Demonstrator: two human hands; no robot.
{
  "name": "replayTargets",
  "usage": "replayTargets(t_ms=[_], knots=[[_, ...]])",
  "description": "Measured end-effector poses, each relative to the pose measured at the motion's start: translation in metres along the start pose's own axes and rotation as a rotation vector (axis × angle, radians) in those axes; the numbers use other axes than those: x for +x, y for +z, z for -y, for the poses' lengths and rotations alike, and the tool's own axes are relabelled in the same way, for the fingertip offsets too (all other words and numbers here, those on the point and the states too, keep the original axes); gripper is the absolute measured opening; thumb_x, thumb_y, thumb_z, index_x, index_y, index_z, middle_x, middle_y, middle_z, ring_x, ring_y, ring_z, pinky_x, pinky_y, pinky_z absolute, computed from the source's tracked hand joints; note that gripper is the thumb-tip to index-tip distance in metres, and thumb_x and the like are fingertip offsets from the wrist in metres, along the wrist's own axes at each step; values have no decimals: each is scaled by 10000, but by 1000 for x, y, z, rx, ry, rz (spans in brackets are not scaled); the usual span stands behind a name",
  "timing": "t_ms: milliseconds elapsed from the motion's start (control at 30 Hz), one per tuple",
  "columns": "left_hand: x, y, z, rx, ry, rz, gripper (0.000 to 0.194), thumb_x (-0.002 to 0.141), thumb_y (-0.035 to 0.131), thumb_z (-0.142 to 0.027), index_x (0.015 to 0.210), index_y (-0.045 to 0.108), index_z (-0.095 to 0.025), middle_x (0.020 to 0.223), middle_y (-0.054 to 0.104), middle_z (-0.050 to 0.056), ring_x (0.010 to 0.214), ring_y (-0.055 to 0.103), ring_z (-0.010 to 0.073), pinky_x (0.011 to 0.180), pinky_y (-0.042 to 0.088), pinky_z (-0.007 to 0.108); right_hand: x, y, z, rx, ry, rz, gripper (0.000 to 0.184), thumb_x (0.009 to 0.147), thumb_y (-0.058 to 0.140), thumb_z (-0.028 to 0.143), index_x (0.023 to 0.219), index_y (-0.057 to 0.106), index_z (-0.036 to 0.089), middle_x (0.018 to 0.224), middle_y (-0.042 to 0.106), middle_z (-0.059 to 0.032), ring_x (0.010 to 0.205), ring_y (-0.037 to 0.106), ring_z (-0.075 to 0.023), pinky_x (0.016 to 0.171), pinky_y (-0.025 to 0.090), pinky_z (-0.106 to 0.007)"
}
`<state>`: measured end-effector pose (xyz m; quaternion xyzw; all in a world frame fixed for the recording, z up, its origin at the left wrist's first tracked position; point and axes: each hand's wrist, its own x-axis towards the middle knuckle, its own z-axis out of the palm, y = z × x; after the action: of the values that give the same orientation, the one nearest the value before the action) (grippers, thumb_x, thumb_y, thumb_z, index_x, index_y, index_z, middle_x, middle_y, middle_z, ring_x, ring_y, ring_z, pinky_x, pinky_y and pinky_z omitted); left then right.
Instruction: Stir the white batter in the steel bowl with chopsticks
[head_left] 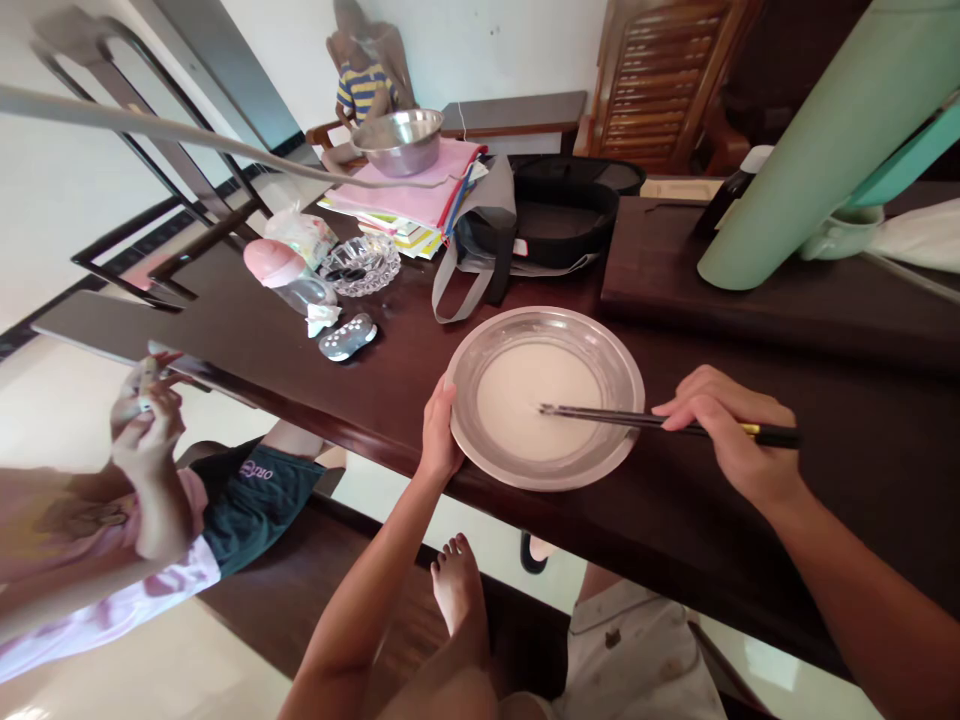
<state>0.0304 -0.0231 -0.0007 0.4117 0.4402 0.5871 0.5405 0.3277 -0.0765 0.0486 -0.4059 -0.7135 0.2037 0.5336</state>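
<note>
Pale liquid (536,385) — in the head view, seemingly stirring it in a wide metal bowl (621,370) near the edge of the dark table (397,400). Gripping the bowl's left rim with the left hand (440,432), thumb on top; clamping black chopsticks (600,413) in the right hand (741,432), with tips at the liquid's surface. Looking mostly even, so probably well along — leaving any remaining stirring impossible to judge.

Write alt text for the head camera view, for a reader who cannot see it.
A person's right hand holds dark chopsticks in whitish liquid in a metal bowl on a dark table; the left hand holds the bowl's edge.
</note>
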Motion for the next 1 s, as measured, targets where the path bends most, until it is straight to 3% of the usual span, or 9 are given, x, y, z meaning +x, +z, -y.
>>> replayTargets(t_ms=[100,167,267,333,433,600,767,900,1000], knots=[[0,0,0,23,7,-24,409,893,598,-426,1212,704,-194,1236,720,75,1180,637,292,1003,507,386,0,2,2,-52,-23,142,231,917,566,112,820,731,240,852,761,-23,795,650,-187,748,501,-365],[1,0,0,26,1,-31,423,888,598,-439,1215,701,-192,1232,722,79,1175,639,297,994,514,390,1,1,2,-106,-22,101,206,908,589,133,822,739,244,859,763,-26,800,658,-194,762,503,-372],[1,0,0,16,-13,-13,456,878,603,-468,1231,690,-193,1240,718,83,1170,642,303,991,516,400,0,0,0,-31,36,-44,289,945,534,152,741,716,248,758,719,-21,697,618,-179,660,481,-353],[1,0,0,17,-14,-9,460,876,606,-471,1233,688,-192,1248,714,85,1171,641,303,995,514,400,-1,0,0,33,37,-13,314,954,517,161,719,708,247,742,716,-22,673,609,-179,637,479,-353],[0,1,0,18,-10,-21,442,879,610,-457,1222,694,-192,1241,718,82,1166,645,298,998,513,394,0,2,2,-43,-1,134,230,926,569,156,799,738,246,840,762,-31,784,657,-199,741,511,-375],[0,2,-1,7,-10,-10,448,871,615,-465,1217,696,-192,1230,722,78,1156,649,300,995,516,398,-1,0,1,-18,49,-18,291,956,527,175,756,721,258,775,724,-32,714,634,-193,662,490,-371],[0,2,-2,47,-11,-42,450,867,619,-468,1210,701,-188,1233,720,80,1172,640,303,1002,509,393,-1,2,3,-50,32,149,234,939,564,193,804,744,260,852,759,-32,789,668,-203,738,520,-386],[0,2,-2,20,-17,-23,461,867,617,-474,1225,695,-194,1239,718,81,1177,636,305,1002,509,400,-1,1,1,-17,58,-17,286,957,538,219,750,729,270,763,723,-27,706,625,-196,665,496,-378],[0,2,-2,27,-23,-29,465,865,620,-473,1224,696,-188,1230,722,83,1168,640,307,996,513,403,-1,1,1,50,46,52,298,961,525,199,750,727,261,761,727,-22,699,628,-192,660,492,-373]])
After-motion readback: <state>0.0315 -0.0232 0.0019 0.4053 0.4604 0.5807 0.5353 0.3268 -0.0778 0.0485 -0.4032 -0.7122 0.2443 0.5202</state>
